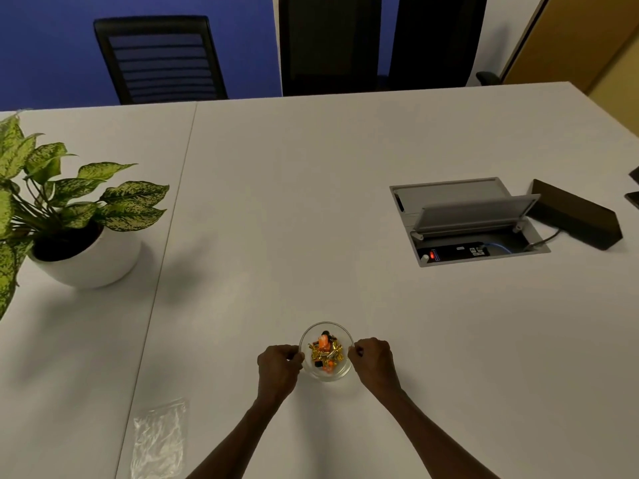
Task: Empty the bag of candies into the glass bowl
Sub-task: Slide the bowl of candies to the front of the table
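Observation:
A small glass bowl [340, 369] stands on the white table [311, 202] near its front edge. Inside it lie several wrapped candies [325, 352], gold, orange and dark. My left hand [278, 366] grips the bowl's left rim and my right hand [373, 357] grips its right rim, fingers curled on the glass. A clear plastic bag [159, 440] lies flat on the table at the lower left, apart from both hands, and looks to hold nothing.
A potted plant [65, 216] in a white pot stands at the left. An open cable hatch [466, 219] with sockets is set into the table at the right, beside a dark box [574, 214]. Black chairs [159, 58] stand behind the far edge.

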The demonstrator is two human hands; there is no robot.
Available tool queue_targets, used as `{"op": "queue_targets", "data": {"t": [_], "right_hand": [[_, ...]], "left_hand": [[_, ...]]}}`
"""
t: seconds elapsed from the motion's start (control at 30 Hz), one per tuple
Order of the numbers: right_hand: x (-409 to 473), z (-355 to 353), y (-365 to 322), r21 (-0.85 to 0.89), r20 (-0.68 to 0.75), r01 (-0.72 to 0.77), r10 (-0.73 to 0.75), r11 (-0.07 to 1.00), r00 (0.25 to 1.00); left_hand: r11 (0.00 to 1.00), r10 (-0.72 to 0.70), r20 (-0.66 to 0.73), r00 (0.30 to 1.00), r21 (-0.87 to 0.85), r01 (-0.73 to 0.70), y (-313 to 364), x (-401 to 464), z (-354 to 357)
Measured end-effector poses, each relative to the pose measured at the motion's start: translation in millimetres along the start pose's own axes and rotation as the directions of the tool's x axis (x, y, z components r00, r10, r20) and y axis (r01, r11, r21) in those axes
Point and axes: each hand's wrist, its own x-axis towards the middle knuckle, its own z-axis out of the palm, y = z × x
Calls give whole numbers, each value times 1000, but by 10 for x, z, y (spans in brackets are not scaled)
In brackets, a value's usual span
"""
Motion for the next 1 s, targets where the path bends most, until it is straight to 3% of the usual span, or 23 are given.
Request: {"op": "queue_targets", "data": {"t": [0.43,1.0], "right_hand": [[418,43,-326,114,-41,22,-17,993,999],[1670,214,-1140,59,-51,110,-107,992,993]], "left_hand": [[1000,2,-99,995,-23,-5,249,290,-353],[1000,12,-185,983,-23,-16,527,1626,-818]]}}
